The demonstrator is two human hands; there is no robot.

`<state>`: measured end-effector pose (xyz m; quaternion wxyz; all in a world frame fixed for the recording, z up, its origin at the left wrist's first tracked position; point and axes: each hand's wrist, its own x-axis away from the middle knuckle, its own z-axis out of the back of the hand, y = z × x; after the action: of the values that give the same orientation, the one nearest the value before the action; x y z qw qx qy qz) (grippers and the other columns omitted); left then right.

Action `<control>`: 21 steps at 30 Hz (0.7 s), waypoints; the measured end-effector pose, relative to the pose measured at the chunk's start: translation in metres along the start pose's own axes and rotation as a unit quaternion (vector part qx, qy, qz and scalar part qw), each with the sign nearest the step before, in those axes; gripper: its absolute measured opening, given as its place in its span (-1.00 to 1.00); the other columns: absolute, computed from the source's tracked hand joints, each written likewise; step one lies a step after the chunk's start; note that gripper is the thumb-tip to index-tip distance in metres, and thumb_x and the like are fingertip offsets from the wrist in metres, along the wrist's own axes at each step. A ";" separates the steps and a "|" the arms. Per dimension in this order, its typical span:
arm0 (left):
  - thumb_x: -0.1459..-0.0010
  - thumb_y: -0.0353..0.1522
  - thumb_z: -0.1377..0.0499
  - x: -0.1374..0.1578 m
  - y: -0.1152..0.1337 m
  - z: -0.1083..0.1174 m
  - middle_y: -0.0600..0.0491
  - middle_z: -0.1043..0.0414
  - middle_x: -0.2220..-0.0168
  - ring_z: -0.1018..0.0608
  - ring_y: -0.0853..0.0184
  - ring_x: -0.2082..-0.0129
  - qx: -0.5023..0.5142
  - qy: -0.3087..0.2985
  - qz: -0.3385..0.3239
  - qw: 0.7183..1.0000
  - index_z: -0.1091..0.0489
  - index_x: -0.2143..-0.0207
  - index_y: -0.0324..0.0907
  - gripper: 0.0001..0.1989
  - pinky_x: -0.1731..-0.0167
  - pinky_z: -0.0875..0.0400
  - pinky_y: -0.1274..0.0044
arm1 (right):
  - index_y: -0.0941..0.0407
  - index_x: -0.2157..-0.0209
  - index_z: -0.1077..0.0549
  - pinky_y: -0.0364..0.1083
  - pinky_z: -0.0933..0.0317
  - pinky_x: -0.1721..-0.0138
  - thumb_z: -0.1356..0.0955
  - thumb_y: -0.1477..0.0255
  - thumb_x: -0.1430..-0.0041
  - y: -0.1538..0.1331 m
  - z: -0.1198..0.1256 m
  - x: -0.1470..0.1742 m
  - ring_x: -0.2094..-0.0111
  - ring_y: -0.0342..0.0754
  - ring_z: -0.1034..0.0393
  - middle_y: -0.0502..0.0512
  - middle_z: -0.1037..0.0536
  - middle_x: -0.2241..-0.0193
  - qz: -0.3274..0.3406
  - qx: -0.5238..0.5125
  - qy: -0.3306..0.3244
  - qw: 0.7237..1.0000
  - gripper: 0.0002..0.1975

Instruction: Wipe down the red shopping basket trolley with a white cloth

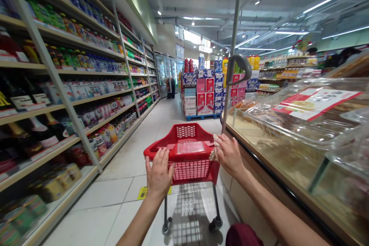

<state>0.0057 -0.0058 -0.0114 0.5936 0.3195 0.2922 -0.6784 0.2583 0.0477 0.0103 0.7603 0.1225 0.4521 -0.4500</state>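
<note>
A red plastic shopping cart [184, 173] stands in front of me on the aisle floor, its basket looking empty where I can see inside. My left hand [159, 173] is closed over the left part of the cart's handlebar [184, 157], fingers on top. At the right end of the bar, my right hand [230, 153] grips it with something crumpled and whitish [213, 153], perhaps a tissue, caught under the fingers. A clear label panel [190, 147] lies in the middle of the handle.
Shelves of bottles and cans [86, 65] line the left side. Close on the right is a glass-edged counter [276, 169] with clear food boxes [305, 111] and a metal post [230, 65]. Ahead stand stacked drink cartons [204, 94] on a blue pallet and a person [172, 87].
</note>
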 end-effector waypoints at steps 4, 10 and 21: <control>-0.09 -0.34 0.06 0.001 0.002 -0.001 -0.15 -0.24 -0.05 -0.26 0.18 -0.06 0.002 0.008 0.021 1.000 -0.15 -0.03 -0.28 -0.57 -0.09 0.14 0.20 | 0.26 -0.01 -0.24 0.21 0.17 -0.08 -0.31 0.31 0.06 -0.010 0.001 0.011 -0.12 0.17 0.01 0.35 -0.19 -0.08 0.052 0.078 -0.048 0.994 -0.43; -0.08 -0.36 0.07 -0.003 -0.003 0.005 -0.14 -0.23 -0.05 -0.27 0.17 -0.05 0.002 -0.023 0.011 1.000 -0.15 -0.04 -0.26 -0.56 -0.08 0.19 0.13 | 0.13 0.02 -0.29 0.11 0.05 -0.06 -0.18 0.52 -0.05 0.022 0.015 0.004 -0.07 0.00 -0.12 0.18 -0.29 -0.04 0.114 0.036 -0.108 0.987 -0.59; -0.07 -0.36 0.06 -0.002 0.010 0.007 -0.14 -0.19 -0.08 -0.26 0.16 -0.06 0.007 -0.034 0.005 0.999 -0.11 -0.07 -0.23 -0.53 -0.09 0.27 0.11 | 0.13 -0.02 -0.27 0.10 0.06 -0.09 -0.12 0.54 -0.10 -0.028 -0.009 0.002 -0.13 -0.02 -0.02 0.15 -0.24 -0.08 0.067 -0.039 -0.068 0.995 -0.58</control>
<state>0.0152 -0.0110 -0.0054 0.6042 0.3019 0.2651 -0.6881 0.2310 0.0363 0.0094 0.8218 0.0924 0.4073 -0.3875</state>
